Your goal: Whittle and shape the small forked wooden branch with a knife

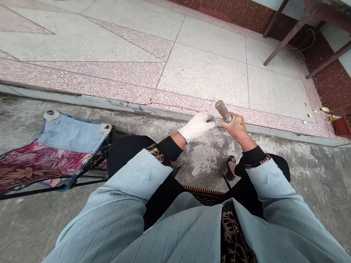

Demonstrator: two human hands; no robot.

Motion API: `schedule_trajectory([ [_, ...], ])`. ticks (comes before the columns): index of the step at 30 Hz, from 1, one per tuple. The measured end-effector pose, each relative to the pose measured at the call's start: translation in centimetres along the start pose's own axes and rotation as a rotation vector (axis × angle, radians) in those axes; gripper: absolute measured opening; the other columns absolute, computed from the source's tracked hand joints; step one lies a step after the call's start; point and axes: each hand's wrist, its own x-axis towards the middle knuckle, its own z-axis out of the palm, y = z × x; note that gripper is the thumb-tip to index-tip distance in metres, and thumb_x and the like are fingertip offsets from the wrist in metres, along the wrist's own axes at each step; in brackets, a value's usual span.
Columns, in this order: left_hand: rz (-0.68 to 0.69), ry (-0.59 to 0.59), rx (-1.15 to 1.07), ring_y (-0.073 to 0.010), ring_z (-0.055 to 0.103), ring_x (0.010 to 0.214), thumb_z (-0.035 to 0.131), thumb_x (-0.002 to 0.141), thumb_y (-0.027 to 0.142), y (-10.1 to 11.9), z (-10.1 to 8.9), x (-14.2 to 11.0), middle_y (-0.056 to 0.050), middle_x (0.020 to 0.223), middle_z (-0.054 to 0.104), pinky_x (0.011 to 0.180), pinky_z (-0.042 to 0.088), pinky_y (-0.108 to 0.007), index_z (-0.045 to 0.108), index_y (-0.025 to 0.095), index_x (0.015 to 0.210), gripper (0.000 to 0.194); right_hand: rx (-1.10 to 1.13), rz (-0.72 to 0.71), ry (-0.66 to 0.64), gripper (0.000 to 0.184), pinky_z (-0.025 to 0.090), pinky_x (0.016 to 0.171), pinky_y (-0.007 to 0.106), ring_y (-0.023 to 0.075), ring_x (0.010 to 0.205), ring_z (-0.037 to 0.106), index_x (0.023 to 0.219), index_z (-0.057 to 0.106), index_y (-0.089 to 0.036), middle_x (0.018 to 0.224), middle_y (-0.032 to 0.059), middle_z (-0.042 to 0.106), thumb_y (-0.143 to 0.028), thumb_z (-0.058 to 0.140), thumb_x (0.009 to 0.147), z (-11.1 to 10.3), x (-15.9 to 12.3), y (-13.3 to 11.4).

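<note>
My right hand (pixel 238 128) is bare and closed around a short brown cylinder with a metal band (pixel 223 111), probably a tool handle, which points up and away from me. My left hand (pixel 197 125) wears a white knitted glove; its fingers are pinched together at the base of that cylinder, touching my right hand. What lies between the gloved fingertips is hidden. Both hands are held above my knees, over the rough concrete ground (pixel 203 160). I am seated, in a pale blue pinstriped jacket over black sleeves.
A folding stool with a denim and floral fabric seat (pixel 55 149) stands to my left. A raised terrazzo step (pixel 208 73) runs across ahead. Dark wooden furniture legs (pixel 290 33) and a loose cable stand at the far right, beside a small red box (pixel 341 126).
</note>
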Motion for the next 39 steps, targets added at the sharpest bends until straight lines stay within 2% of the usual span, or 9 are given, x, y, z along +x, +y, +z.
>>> schedule_trajectory([
  [5,0.04,-0.059,-0.448,-0.0154,0.061,0.079,0.047,0.066,0.017,-0.3,-0.5,-0.6,-0.006,0.082,0.067,0.079,0.047,-0.033,0.061,0.016,0.07,0.014,-0.003,0.146,0.098,0.02,0.035,0.053,0.026,0.0133,0.053,0.044,0.071,0.06,-0.016,0.057,-0.0005,0.051,-0.035,0.053,0.071,-1.2,1.3,1.6],
  [8,0.084,-0.142,-0.502,-0.0186,0.062,0.081,0.046,0.067,0.02,-0.2,-1.2,-0.9,-0.009,0.084,0.069,0.084,0.047,-0.036,0.061,0.016,0.065,0.016,0.002,0.162,0.104,0.02,0.036,0.053,0.026,0.0137,0.054,0.046,0.073,0.06,-0.016,0.057,-0.0005,0.051,-0.035,0.053,0.071,-1.7,1.6,2.0],
  [11,0.038,-0.183,-0.303,-0.0173,0.061,0.073,0.045,0.078,0.031,0.1,-1.4,-1.0,-0.006,0.08,0.068,0.074,0.047,-0.032,0.067,0.016,0.082,0.026,0.011,0.109,0.068,0.021,0.034,0.051,0.026,0.0128,0.053,0.044,0.072,0.06,-0.016,0.057,-0.0004,0.052,-0.036,0.055,0.069,-1.5,1.3,1.6],
  [15,0.01,-0.055,0.112,-0.0158,0.056,0.065,0.049,0.081,0.042,0.2,-0.4,-0.5,-0.002,0.07,0.063,0.06,0.039,-0.026,0.066,0.016,0.084,0.03,0.009,-0.014,-0.004,0.02,0.031,0.052,0.025,0.012,0.052,0.042,0.07,0.061,-0.016,0.058,0.0004,0.054,-0.035,0.056,0.068,-0.6,0.3,0.4],
  [21,0.061,0.033,0.23,-0.0162,0.055,0.063,0.049,0.08,0.031,-0.3,0.6,0.0,-0.001,0.066,0.06,0.059,0.037,-0.027,0.064,0.016,0.08,0.021,0.003,-0.013,-0.079,0.022,0.031,0.052,0.025,0.0123,0.053,0.043,0.071,0.062,-0.015,0.06,0.001,0.055,-0.036,0.057,0.068,0.1,0.0,0.0],
  [24,0.011,-0.024,0.083,-0.0133,0.052,0.056,0.05,0.08,0.03,-0.4,0.3,-0.3,0.0,0.063,0.059,0.054,0.037,-0.025,0.065,0.017,0.081,0.02,-0.026,0.056,-0.02,0.02,0.034,0.053,0.026,0.0124,0.053,0.044,0.068,0.06,-0.015,0.058,0.0009,0.053,-0.034,0.056,0.067,-0.1,0.4,0.4],
  [29,-0.017,-0.24,-0.239,-0.01,0.054,0.057,0.053,0.075,0.022,-0.1,-1.0,-1.0,-0.002,0.072,0.065,0.057,0.042,-0.023,0.066,0.016,0.08,0.015,0.035,0.165,0.021,0.021,0.038,0.05,0.025,0.0128,0.051,0.046,0.072,0.06,-0.016,0.056,-0.0007,0.051,-0.035,0.055,0.069,-1.2,1.4,2.0],
  [35,0.122,-0.428,-0.371,-0.0178,0.063,0.082,0.064,0.072,0.028,0.7,-2.6,-1.7,-0.01,0.095,0.069,0.075,0.049,-0.031,0.07,0.016,0.074,0.014,0.018,0.202,0.049,0.017,0.041,0.049,0.027,0.0123,0.051,0.044,0.067,0.056,-0.017,0.054,-0.002,0.047,-0.034,0.055,0.067,-2.5,2.4,3.4],
  [39,0.125,-0.416,-0.497,-0.0242,0.064,0.088,0.072,0.066,0.04,0.9,-2.8,-2.0,-0.013,0.093,0.07,0.082,0.049,-0.039,0.069,0.017,0.062,0.023,0.034,0.213,0.011,0.016,0.04,0.049,0.027,0.012,0.051,0.043,0.064,0.055,-0.016,0.054,-0.0013,0.047,-0.032,0.056,0.066,-3.3,2.3,2.9],
])
